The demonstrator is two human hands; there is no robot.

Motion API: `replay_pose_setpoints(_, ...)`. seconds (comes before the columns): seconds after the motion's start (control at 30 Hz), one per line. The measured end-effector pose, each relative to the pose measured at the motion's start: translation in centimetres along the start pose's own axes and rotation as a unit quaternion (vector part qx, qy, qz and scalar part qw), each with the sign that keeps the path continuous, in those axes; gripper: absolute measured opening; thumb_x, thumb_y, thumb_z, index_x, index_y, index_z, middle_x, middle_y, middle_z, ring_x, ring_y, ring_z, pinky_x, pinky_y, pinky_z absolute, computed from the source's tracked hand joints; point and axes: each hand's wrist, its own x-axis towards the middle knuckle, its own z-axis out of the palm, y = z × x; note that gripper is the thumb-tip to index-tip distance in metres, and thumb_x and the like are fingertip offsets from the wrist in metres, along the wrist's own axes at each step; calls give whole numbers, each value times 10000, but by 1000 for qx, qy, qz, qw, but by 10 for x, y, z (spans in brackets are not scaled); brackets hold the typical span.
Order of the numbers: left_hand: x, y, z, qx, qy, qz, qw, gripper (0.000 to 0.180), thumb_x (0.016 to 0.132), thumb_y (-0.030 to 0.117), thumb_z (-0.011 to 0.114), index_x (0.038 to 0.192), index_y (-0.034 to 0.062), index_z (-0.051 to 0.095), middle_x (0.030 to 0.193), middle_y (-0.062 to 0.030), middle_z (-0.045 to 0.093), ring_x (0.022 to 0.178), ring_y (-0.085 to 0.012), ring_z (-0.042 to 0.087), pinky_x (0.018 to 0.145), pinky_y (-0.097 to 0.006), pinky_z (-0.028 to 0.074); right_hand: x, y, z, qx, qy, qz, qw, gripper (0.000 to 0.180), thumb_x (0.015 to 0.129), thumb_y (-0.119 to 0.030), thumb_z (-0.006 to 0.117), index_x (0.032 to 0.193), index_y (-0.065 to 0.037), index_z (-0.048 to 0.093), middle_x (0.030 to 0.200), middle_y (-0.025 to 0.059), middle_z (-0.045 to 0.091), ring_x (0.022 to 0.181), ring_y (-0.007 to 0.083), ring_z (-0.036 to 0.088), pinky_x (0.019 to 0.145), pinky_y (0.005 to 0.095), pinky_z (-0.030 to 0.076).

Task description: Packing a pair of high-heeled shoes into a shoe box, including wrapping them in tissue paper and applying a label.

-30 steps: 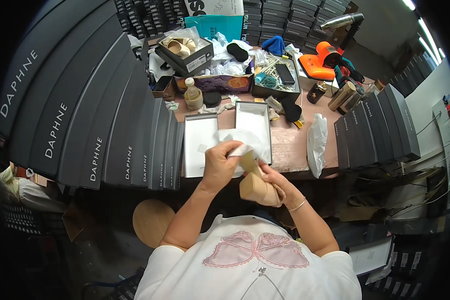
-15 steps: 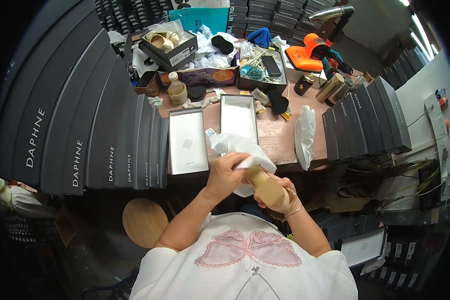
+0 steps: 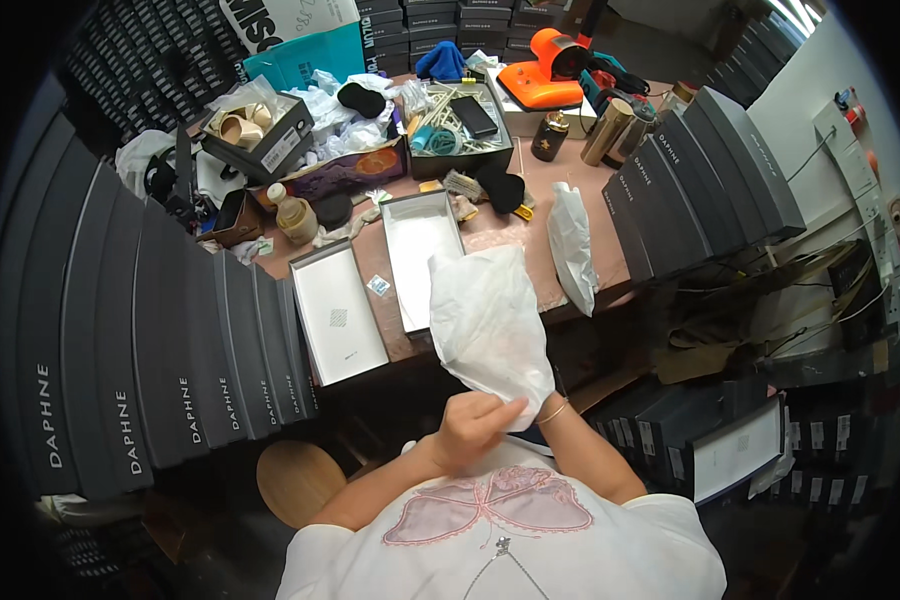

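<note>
In front of my chest, a thin white bag [image 3: 490,320] hangs out over the table's front edge and partly covers the open shoebox [image 3: 420,240]. My left hand [image 3: 470,428] is closed on the bag's near end, fingers pinching its edge. My right hand is hidden behind or inside the bag; only the wrist with a bracelet [image 3: 552,412] shows beside it. The beige shoe seen earlier is out of sight. Left of the shoebox lies its lid [image 3: 338,318], white inside facing up. A second white bag [image 3: 572,250], long and filled out, lies to the right.
Tall rows of dark shoeboxes [image 3: 150,330] wall in the left, with more shoeboxes [image 3: 685,190] at right. Along the back stand a box of beige shoes [image 3: 255,135], a tray of sticks [image 3: 460,125], a bottle [image 3: 295,215] and an orange tool [image 3: 540,80].
The beige shoe has gone from view, and the white bag now spreads forward over my right hand. My left hand has come down nearer my chest. The whole view has swung.
</note>
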Motion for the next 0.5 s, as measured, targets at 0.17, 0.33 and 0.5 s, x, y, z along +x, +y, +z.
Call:
replay_pose_setpoints(0.17,-3,-40,17,-49,-208,-89,973,458,765,98,676,1207,31,578,795,-110,580,669,-264,596,590,-336,486,32,-61,-76,-140,51,113,982,586,960,-231,481,1459,-37,240,1469,155,333,1345,256,329,1135,317,232)
replay_pose_setpoints(0.33,-8,-188,13,125,-45,-399,908,439,817,92,650,1223,-21,525,1038,-239,590,890,-373,612,802,-413,498,99,-91,-176,-416,65,106,901,578,939,-201,514,1439,-29,281,1440,173,373,1320,276,367,1114,332,272)
replay_pose_setpoints(0.5,-7,-248,39,313,-189,-437,822,467,764,140,723,1190,25,569,1036,-183,607,1117,-365,511,912,-435,457,144,-55,-241,-585,71,21,807,570,917,-171,548,1420,-21,323,1411,191,413,1296,295,405,1093,347,313)
